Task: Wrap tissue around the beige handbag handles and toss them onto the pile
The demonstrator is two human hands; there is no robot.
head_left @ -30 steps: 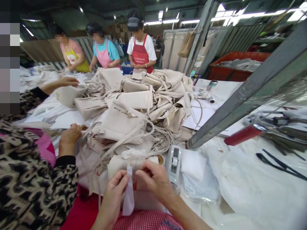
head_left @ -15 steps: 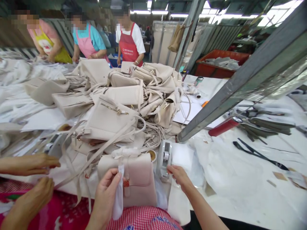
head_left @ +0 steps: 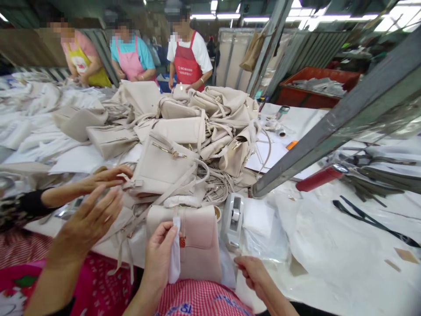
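Note:
A beige flap bag [head_left: 202, 259] stands upright before me, with a white-wrapped handle [head_left: 182, 202] on top and a small orange-red piece [head_left: 182, 242] at its front strap. My left hand [head_left: 161, 250] pinches a soft white strip [head_left: 175, 263] that hangs down over the bag's front. Right of the bag is a grey tape dispenser [head_left: 233, 224]. Just below its near end is my right hand [head_left: 251, 272], thumb and fingertips pressed together; whatever is between them is too small to make out.
A co-worker's hands [head_left: 95, 215] reach in at the left. Beige bags [head_left: 177, 131] are piled in the middle. A slanted metal post [head_left: 305, 127] rises at the right, near a red cylinder [head_left: 319, 177] and clear plastic sheets [head_left: 315, 232]. Several people [head_left: 189, 61] stand across the table.
My right hand has drawn back from the tape dispenser, toward me. My left hand keeps the white strip. The co-worker's hands have risen and moved right, toward the pile. The view has shifted slightly left.

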